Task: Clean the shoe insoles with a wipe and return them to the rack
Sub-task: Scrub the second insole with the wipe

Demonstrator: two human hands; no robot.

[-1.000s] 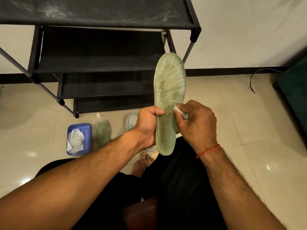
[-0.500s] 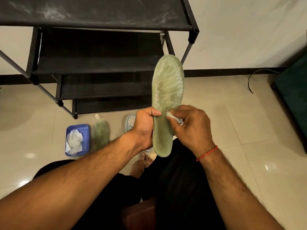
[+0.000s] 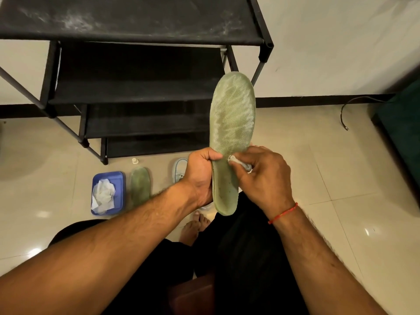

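while left hand (image 3: 200, 178) grips insole (image 3: 231, 119), right hand (image 3: 267, 178) pinches wipe (image 3: 237, 160) against it. step in hand: wiping. next move likely calls for strokes toward heel.

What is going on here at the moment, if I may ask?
A person is cleaning a green insole. The left hand grips it upright near its middle, while the right hand pinches a small wipe against its surface. A second insole lies on the floor beside a blue tray holding crumpled wipes. Neither insole is on the black rack yet.
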